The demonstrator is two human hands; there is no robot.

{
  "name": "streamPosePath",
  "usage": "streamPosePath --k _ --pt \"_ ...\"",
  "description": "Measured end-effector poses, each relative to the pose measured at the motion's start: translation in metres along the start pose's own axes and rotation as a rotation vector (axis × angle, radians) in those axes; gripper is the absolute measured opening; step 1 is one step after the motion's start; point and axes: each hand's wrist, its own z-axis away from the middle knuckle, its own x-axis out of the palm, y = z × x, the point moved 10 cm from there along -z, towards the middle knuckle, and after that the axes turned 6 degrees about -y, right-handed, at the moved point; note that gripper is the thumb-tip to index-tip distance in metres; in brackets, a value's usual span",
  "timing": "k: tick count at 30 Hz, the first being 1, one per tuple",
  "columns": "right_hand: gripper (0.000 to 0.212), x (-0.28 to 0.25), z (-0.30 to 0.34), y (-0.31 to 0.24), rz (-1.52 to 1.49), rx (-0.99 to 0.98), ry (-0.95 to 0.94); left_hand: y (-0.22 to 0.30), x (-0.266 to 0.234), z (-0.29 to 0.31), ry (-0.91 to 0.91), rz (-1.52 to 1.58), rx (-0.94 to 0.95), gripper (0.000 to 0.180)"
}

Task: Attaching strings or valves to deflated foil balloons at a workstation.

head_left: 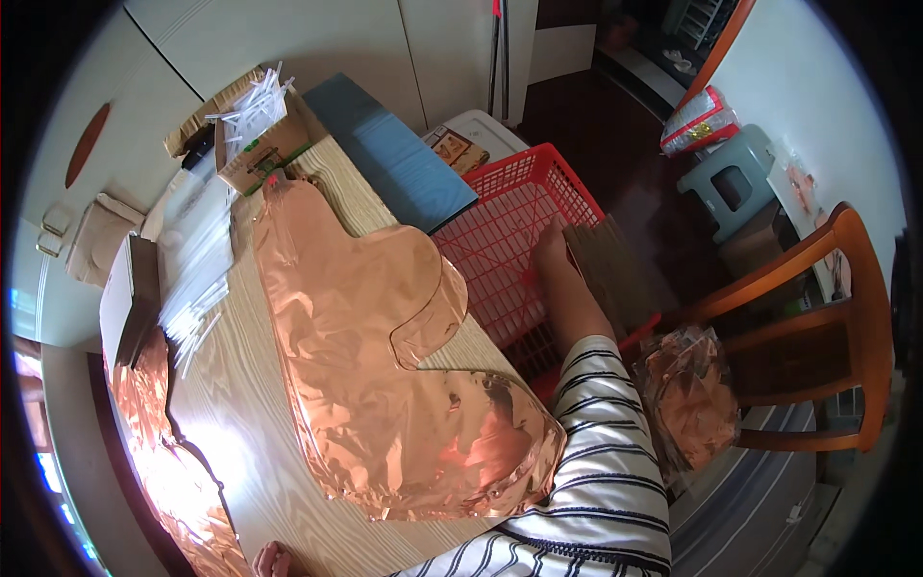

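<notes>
A flat, uninflated rose-gold foil balloon [356,317] lies across the wooden table [240,385], wrinkled and shiny, with a rounded lobe on its right side. My right arm in a striped sleeve stretches past the balloon's right edge. My right hand [550,252] is over the red plastic basket [577,178], beside a brown cardboard piece [615,279]; its fingers are mostly hidden, so I cannot see what they grip. At the lower edge, only the curled fingers of my left hand [272,560] show on the table. Whatever they may hold is hidden.
A cardboard box [264,154] of clear straws stands at the far table end, with loose straws [197,288] at left. More rose-gold foil [183,481] lies on the left edge. A blue box [385,144], wooden chair [846,327] and bagged foil [690,394] surround the basket.
</notes>
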Motion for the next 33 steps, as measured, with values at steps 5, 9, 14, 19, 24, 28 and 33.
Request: streamPosePath --k 5,9,14,19,24,28,33 --pt "0.052 -0.043 0.06 0.002 -0.185 -0.057 0.541 -0.004 0.004 -0.004 0.002 0.024 0.004 0.04" --pt "0.059 -0.097 0.226 0.048 -0.671 0.116 0.841 0.0 0.001 0.004 0.017 0.026 -0.008 0.039" --pt "0.08 0.011 0.369 0.069 -1.219 0.644 0.776 0.0 -0.001 0.01 0.0 0.048 -0.015 0.039" --pt "0.096 0.138 0.339 0.01 -1.868 0.666 0.679 0.001 -0.003 0.005 0.042 0.094 0.1 0.038" --pt "0.096 0.127 0.321 0.016 -1.907 0.624 0.478 0.004 -0.007 0.011 0.068 0.086 0.162 0.038" --pt "0.099 0.132 0.305 0.032 -1.849 0.603 0.455 -0.001 -0.004 0.015 0.061 0.094 0.157 0.036" --pt "0.103 0.135 0.293 0.032 -1.786 0.624 0.396 -0.001 -0.005 0.019 0.036 0.079 0.144 0.037"
